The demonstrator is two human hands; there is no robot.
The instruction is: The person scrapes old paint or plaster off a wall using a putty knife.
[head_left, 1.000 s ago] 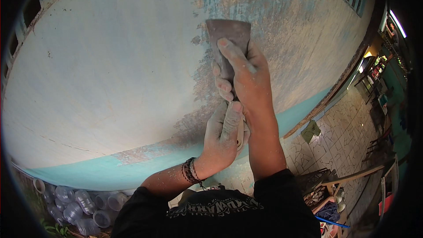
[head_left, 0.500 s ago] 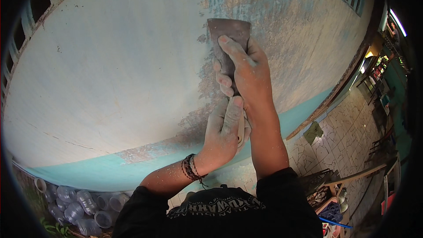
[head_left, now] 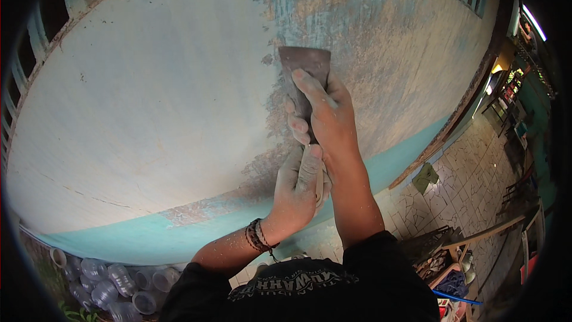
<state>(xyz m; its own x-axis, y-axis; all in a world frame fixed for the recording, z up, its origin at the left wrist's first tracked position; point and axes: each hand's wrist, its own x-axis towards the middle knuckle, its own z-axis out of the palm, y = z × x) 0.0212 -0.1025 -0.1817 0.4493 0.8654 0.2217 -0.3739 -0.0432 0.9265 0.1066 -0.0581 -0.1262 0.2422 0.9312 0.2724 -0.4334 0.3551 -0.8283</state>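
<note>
Both dusty hands are closed on a scraper point(head_left: 305, 59) with a broad dark blade. Its wide edge points up the wall point(head_left: 149, 101), at the border between pale paint and a rough, stripped patch point(head_left: 381, 65) with blue and tan showing. My right hand point(head_left: 328, 107) grips the blade's narrower part, thumb lying along its face. Below it, my left hand point(head_left: 297, 188) wraps the pale handle, thumb pointing up; most of the handle is hidden. Whether the edge touches the wall I cannot tell.
A turquoise band point(head_left: 119, 235) runs along the wall's foot. Clear plastic jars point(head_left: 113, 286) lie heaped at lower left. At right, a green cloth point(head_left: 425, 177) lies on the tiled floor point(head_left: 465, 167), near a wooden rack point(head_left: 459, 256) of clutter. Someone point(head_left: 527, 28) appears at far right.
The scraper and both hands have moved down the wall and slightly left in the picture. Both hands keep their hold. The view has shifted a little.
</note>
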